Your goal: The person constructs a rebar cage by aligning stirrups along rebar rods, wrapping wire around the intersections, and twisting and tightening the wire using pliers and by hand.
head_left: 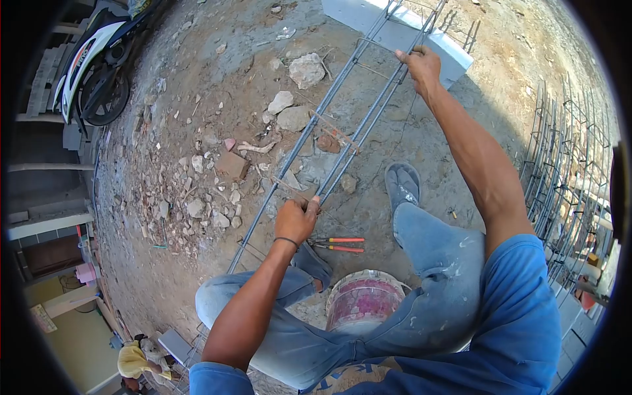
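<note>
A long rebar cage point(316, 120) of thin steel bars and square wire stirrups slants across the ground in front of me. My left hand point(295, 221) is closed on its near part, thumb and fingers at a bar beside a stirrup. Farther up, my right hand point(422, 68) grips the right-hand bars, close to another stirrup. A rusty stirrup point(334, 130) crosses the bars between my hands. Pincers point(337, 244) with red-orange handles lie on the ground just right of my left hand. Between my legs is a stained pink bucket point(366, 297).
The cage's far end passes over a pale grey block point(445, 60). Rocks point(307, 71) and rubble point(197, 207) lie to the left, near a parked motorcycle point(99, 69). More rebar cages point(559, 151) stand at right. A person in yellow point(136, 359) is at lower left.
</note>
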`<state>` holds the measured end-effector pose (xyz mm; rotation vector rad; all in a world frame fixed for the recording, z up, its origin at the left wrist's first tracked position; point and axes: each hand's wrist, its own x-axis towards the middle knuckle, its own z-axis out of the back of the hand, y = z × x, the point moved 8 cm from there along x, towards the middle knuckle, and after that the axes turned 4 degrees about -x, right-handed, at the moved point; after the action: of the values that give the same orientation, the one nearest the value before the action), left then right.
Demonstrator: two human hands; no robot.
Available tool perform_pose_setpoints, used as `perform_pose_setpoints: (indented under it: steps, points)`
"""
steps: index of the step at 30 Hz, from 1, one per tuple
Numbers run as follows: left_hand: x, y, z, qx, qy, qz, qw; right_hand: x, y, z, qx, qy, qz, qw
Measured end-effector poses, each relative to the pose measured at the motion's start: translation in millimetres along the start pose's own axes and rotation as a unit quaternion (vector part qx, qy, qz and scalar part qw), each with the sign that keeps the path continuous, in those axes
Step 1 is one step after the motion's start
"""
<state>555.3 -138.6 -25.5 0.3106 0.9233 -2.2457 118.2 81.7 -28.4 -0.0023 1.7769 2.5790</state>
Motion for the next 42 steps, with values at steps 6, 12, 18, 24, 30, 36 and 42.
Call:
perform_pose_setpoints:
  steps: [6, 12, 18, 24, 30, 36, 42]
  points:
    - [-1, -10, 4, 0.037, 0.024, 0.002, 0.999, 3, -1, 8, 0.002, -0.032, -0.101, 0.994]
    - [-20, -82, 53, 0.184, -0.089, -0.109, 0.973, 18, -15, -8, 0.024, 0.031, -0.110, 0.993]
    - [-12, -137, 76, 0.072, -0.110, -0.224, 0.966, 12, 1, 3, -0.062, 0.088, -0.133, 0.985]
    - [79, -207, 21, -0.165, 0.066, -0.258, 0.949, 20, -12, -4, -0.029, 0.033, -0.036, 0.998]
    - [227, -228, -99, -0.349, 0.237, 0.061, 0.905, 12, -12, 0, 0.033, 0.049, -0.058, 0.997]
    - [237, -252, -137, -0.541, 0.366, 0.018, 0.757, 9, -11, 2, 0.053, 0.057, -0.035, 0.996]
    - [227, -269, -128, -0.448, 0.367, -0.003, 0.815, 5, -4, 11, 0.057, 0.057, -0.050, 0.995]
